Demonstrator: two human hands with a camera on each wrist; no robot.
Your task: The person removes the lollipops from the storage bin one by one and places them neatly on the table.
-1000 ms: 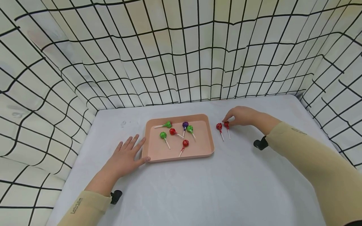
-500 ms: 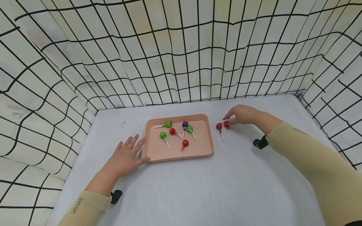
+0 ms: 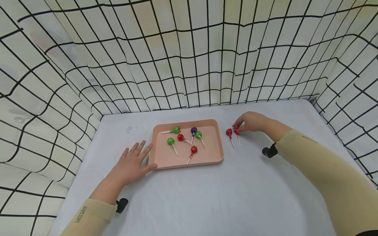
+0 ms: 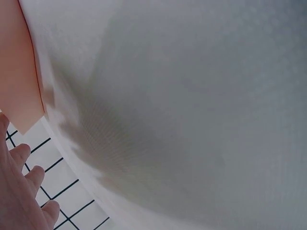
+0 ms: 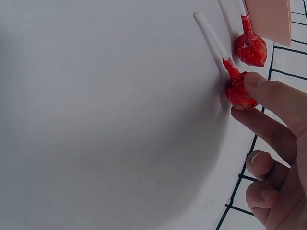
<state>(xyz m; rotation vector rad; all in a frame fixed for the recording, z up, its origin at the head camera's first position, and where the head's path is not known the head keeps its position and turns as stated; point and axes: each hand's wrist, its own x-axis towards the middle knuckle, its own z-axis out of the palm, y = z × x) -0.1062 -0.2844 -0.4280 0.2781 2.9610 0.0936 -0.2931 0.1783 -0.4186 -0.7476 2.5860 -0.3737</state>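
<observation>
My right hand (image 3: 251,122) pinches the wrapped head of a red lollipop (image 5: 239,91) between thumb and index finger; its white stick points toward the near side of the table. The other fingers are curled loosely. Just left of it lies a second red lollipop (image 3: 229,132), beside the pink tray (image 3: 217,144). With fingers spread, my left hand (image 3: 131,165) rests at the tray's left edge, thumb at the near left corner. In the left wrist view only part of that hand (image 4: 21,191) shows, near the tray's side (image 4: 19,72).
Inside the tray lie several lollipops: green ones (image 3: 170,141), red ones (image 3: 193,149) and a purple one (image 3: 193,130). A white cloth (image 3: 206,200) covers the table. White walls with a black grid (image 3: 206,65) enclose the back and sides.
The right thumb and index finger, spread a little half a second ago, have come together on the red lollipop's head. The left hand and the tray's lollipops stay as they were.
</observation>
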